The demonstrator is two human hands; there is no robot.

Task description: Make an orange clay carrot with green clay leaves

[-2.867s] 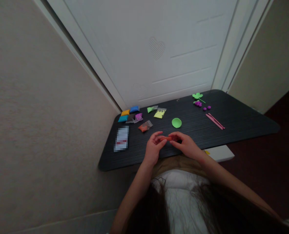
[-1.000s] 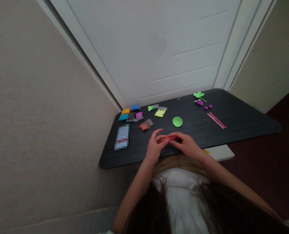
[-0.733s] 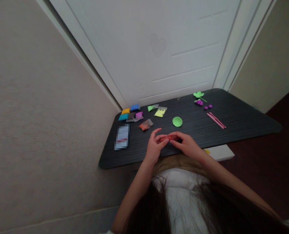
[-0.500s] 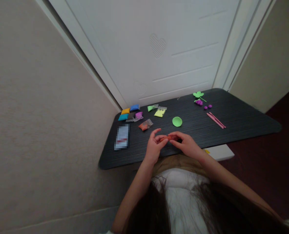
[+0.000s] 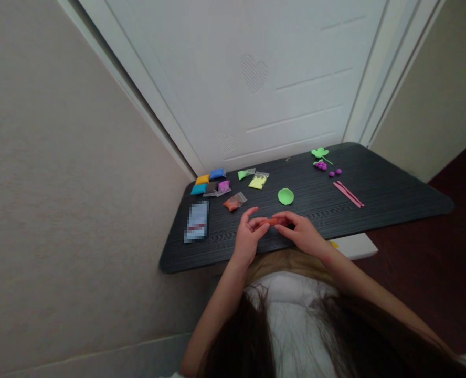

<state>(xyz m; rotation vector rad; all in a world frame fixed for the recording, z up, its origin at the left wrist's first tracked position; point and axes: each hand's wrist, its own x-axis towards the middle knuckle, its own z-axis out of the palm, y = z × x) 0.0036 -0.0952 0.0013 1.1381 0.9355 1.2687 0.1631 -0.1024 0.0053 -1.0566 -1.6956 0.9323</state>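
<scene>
You grip a small elongated orange clay-like piece (image 5: 271, 222) between both hands above the black wood-grain bench (image 5: 307, 210).
The fingertips of your left hand (image 5: 249, 234) and right hand (image 5: 300, 231) close on its opposite ends, near the front edge; more orange shows between them than a moment earlier, while the round light-green disc (image 5: 285, 197) just beyond has stayed put.

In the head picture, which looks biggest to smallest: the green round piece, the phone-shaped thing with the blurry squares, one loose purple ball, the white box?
1. White box
2. Blurred phone-shaped thing
3. Green round piece
4. Loose purple ball
</scene>
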